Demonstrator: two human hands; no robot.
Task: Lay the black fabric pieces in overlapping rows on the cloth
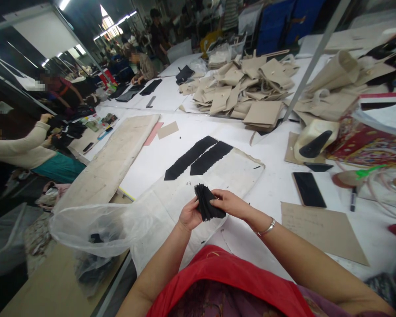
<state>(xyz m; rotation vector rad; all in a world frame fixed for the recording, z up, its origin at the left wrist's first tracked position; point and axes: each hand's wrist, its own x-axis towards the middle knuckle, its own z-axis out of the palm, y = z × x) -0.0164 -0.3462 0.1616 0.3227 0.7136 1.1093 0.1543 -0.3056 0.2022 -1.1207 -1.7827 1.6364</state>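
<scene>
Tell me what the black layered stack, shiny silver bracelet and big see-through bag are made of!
Black layered stack: probably matte fabric or leather-like sheets; thin edges fan out.
Shiny silver bracelet: likely polished metal, since it gleams.
Big see-through bag: thin, glossy plastic, it seems, because it's crinkly and clear.

White-covered worktable (188, 131) carries tan pieces (232, 88) (heaped at the back) and a phone (308, 189), lying flat
</scene>
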